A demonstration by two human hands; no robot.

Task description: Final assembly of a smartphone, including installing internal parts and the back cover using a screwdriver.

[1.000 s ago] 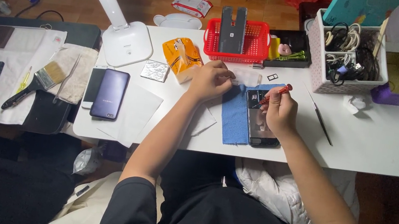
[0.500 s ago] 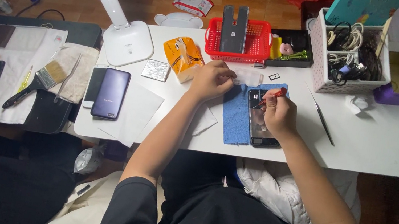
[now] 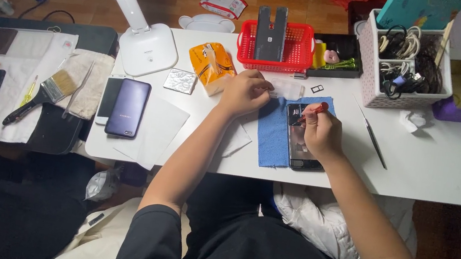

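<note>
While right hand (image 3: 320, 135) fingers grip red tool (image 3: 316, 109) over phone (image 3: 302, 138), left hand (image 3: 246, 91) curled, empty, nr cloth (image 3: 275, 132) edge.

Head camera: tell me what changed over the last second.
Hardly anything. The left hand shifted slightly on the table by the orange packet. The right hand keeps the red-handled tool on the opened phone, which stays on the blue cloth. The dark phone and brush have not moved.

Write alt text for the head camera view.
A person's right hand holds a red-handled tool over an opened phone lying on a blue cloth, while the left hand rests beside an orange packet on a white table.
</note>
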